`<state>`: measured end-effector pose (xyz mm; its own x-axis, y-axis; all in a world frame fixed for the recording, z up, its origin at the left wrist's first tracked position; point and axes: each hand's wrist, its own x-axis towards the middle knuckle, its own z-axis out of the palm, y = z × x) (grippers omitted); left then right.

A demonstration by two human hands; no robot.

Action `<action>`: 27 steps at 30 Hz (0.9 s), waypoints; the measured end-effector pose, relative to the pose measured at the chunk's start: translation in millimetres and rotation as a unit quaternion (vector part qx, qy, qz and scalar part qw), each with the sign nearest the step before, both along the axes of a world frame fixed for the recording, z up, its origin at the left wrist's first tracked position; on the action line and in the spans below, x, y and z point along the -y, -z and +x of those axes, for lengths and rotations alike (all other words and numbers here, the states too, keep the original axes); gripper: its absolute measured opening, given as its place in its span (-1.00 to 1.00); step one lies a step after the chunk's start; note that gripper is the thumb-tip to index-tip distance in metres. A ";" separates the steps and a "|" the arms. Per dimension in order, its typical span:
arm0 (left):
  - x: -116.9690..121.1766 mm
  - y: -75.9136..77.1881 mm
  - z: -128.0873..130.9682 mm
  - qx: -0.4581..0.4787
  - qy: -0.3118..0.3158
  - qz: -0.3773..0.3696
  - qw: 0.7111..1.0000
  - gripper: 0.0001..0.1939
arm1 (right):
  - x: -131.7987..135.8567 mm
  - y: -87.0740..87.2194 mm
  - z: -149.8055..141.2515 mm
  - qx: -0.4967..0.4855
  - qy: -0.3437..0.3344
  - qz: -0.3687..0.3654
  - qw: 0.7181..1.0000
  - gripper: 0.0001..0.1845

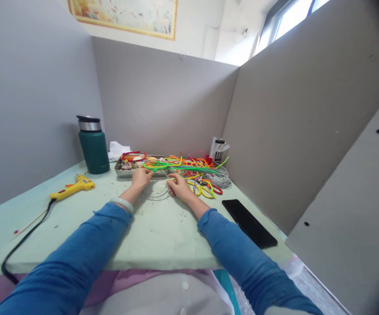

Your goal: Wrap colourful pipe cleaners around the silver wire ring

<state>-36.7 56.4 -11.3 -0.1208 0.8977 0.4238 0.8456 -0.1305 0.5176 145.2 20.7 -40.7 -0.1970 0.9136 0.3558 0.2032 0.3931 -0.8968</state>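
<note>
My left hand [142,178], with a pale bangle at the wrist, is closed in a pinch in front of the metal tray. My right hand [179,187] is closed too, its thumb and fingers on a thin grey wire [158,197]. This wire bends in a loop below and between the hands, and one straight end sticks up past my right fingertips. The loop's other side runs up to my left fingers, which hide where it is held. Green pipe cleaners [189,168] lie just beyond both hands, close to my left fingertips.
A metal tray [123,173] of small pieces stands behind my hands. Colourful pipe cleaners [205,189] and coiled grey wire [221,178] are heaped at right. A green bottle [93,151] and yellow glue gun [74,187] are left, a black phone [250,223] right. Grey partitions [166,96] enclose the table.
</note>
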 end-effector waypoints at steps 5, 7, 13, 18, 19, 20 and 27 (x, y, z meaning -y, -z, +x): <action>-0.2 0.0 -0.3 0.005 0.010 0.001 1.000 -0.70 | -1.2 1.9 0.5 0.003 -0.001 0.007 1.000 -0.67; 0.5 0.4 -0.1 0.016 0.020 0.002 1.000 -0.71 | -1.6 1.9 0.5 0.001 -0.001 0.006 1.000 -0.66; 18.1 -3.8 11.7 0.220 0.119 -0.096 0.963 -0.64 | -0.7 -2.3 1.4 -0.047 -0.004 -0.026 0.999 -0.64; 39.8 -14.3 31.0 0.290 0.189 -0.152 0.926 -0.51 | 4.5 -7.2 3.4 -0.054 -0.016 -0.013 0.998 -0.64; 42.4 -15.1 33.3 0.291 0.197 -0.160 0.923 -0.52 | 5.3 -7.8 3.8 -0.054 -0.022 -0.016 0.998 -0.63; 44.2 -15.3 34.8 0.291 0.203 -0.165 0.920 -0.52 | 5.8 -8.3 4.3 -0.056 -0.027 -0.020 0.998 -0.62; 48.5 -2.8 28.8 0.304 0.252 -0.240 0.887 -0.59 | 5.0 -7.4 6.1 -0.035 -0.045 -0.020 0.998 -0.63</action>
<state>-7.9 7.8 -8.4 0.2714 0.9621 -0.0279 0.2879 -0.0535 0.9562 151.3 15.8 -33.3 -0.2538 0.9073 0.3353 0.1050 0.3704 -0.9229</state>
